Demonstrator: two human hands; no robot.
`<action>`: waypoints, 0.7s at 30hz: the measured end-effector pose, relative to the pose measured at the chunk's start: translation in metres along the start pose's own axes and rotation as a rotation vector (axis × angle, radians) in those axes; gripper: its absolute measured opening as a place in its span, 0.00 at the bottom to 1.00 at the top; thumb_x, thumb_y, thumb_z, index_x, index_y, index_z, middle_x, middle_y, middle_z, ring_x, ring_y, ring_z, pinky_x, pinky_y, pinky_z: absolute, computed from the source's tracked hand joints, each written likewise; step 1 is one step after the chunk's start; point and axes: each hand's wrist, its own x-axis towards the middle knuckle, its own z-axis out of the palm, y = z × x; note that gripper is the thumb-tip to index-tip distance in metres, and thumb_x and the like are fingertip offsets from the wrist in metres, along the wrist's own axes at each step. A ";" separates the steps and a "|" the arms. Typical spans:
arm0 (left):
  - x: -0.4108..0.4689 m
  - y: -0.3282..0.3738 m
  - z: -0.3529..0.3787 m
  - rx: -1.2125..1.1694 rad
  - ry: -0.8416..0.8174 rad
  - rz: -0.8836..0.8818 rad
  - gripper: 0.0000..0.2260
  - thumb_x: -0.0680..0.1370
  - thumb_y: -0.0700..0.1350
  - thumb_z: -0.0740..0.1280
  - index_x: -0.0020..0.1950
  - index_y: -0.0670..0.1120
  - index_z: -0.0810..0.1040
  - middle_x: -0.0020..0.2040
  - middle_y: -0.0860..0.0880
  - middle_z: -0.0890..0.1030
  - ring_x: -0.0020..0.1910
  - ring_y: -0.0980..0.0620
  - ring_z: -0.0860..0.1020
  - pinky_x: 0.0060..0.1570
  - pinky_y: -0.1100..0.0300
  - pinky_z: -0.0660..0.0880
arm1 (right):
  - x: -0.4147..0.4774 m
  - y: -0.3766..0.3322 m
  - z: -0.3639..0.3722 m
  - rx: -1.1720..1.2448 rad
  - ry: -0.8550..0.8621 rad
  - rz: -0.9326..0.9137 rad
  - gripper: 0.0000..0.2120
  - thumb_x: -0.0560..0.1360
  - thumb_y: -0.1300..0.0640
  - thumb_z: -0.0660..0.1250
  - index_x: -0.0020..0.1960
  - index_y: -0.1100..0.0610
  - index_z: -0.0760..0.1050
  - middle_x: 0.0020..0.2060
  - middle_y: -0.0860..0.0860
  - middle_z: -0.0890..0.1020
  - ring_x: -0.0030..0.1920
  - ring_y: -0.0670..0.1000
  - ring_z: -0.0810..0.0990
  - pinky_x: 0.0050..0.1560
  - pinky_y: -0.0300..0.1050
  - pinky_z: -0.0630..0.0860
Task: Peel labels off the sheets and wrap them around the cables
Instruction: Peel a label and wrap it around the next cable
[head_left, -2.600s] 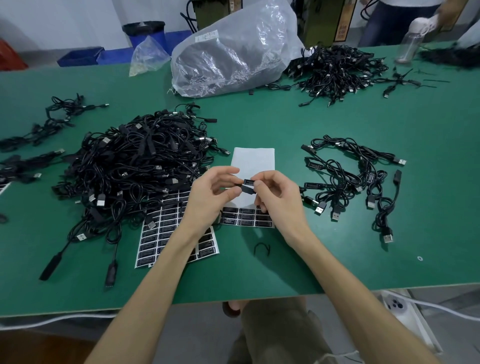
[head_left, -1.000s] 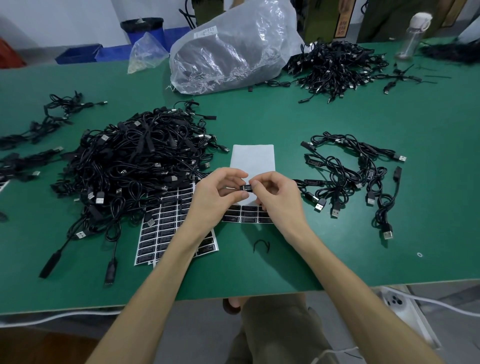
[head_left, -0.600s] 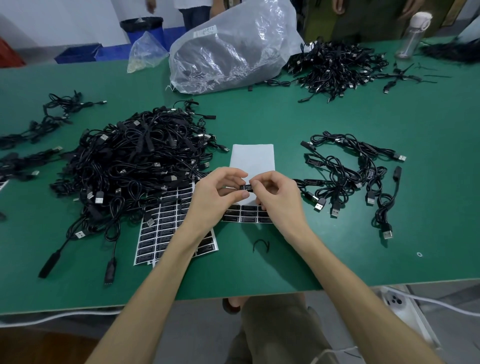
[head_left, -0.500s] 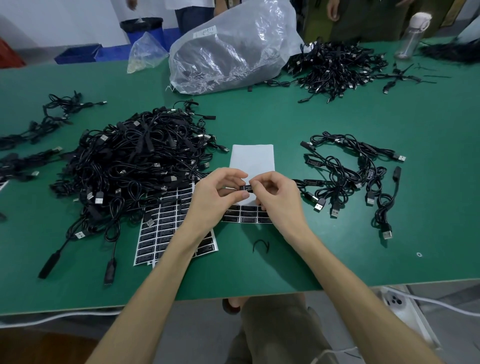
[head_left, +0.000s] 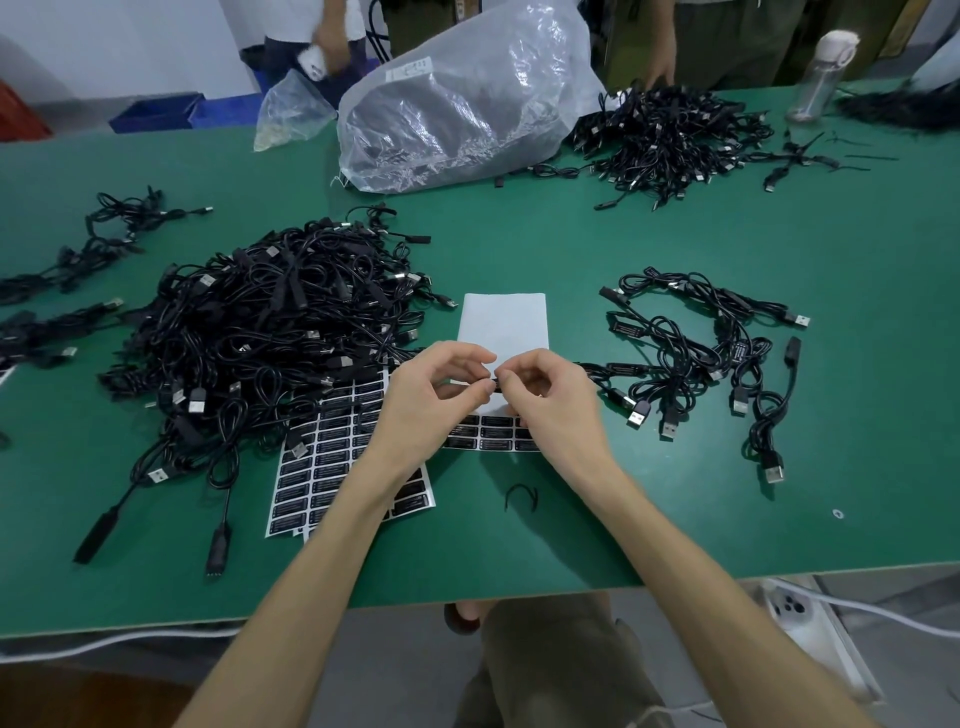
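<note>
While both hands meet above the table, the left hand (head_left: 431, 397) and right hand (head_left: 557, 408) each pinch the label (head_left: 497, 383) between thumb and forefinger, where it sits on a thin black cable (head_left: 589, 367). Compared with half a second ago, the fingertips sit tighter together and less of the label shows. Only a dark sliver is visible, and how far round it is wrapped cannot be told. The cable leaves behind the right hand toward 3 o'clock and gets lost among the labelled cables (head_left: 701, 353). The part-peeled sheet (head_left: 504, 327) lies beneath the hands, reaching to 12 o'clock, its last rows partly covered. At 7 o'clock a full sheet (head_left: 332, 460) is tucked under the big pile (head_left: 270, 332) at 9 o'clock. Bare table (head_left: 675, 525) lies open at 5 o'clock up to the near edge.
</note>
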 end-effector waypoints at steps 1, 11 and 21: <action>0.000 -0.001 0.000 -0.004 0.000 0.000 0.11 0.77 0.33 0.75 0.58 0.41 0.83 0.47 0.42 0.84 0.48 0.50 0.84 0.49 0.63 0.80 | 0.000 0.000 0.000 -0.013 -0.004 -0.003 0.04 0.80 0.59 0.69 0.47 0.53 0.82 0.37 0.47 0.84 0.41 0.52 0.84 0.40 0.38 0.77; 0.003 -0.008 -0.001 0.024 -0.039 -0.011 0.12 0.77 0.32 0.72 0.55 0.46 0.84 0.46 0.45 0.85 0.48 0.47 0.84 0.51 0.56 0.82 | 0.002 0.006 0.002 -0.115 -0.009 0.024 0.03 0.77 0.57 0.72 0.47 0.49 0.79 0.33 0.45 0.80 0.32 0.41 0.76 0.31 0.31 0.70; 0.003 -0.006 -0.007 -0.127 0.059 0.009 0.10 0.77 0.32 0.73 0.56 0.44 0.84 0.46 0.47 0.86 0.44 0.50 0.84 0.51 0.62 0.79 | -0.001 0.001 -0.001 -0.093 0.033 -0.010 0.05 0.79 0.51 0.72 0.47 0.50 0.83 0.30 0.51 0.82 0.30 0.45 0.77 0.36 0.39 0.75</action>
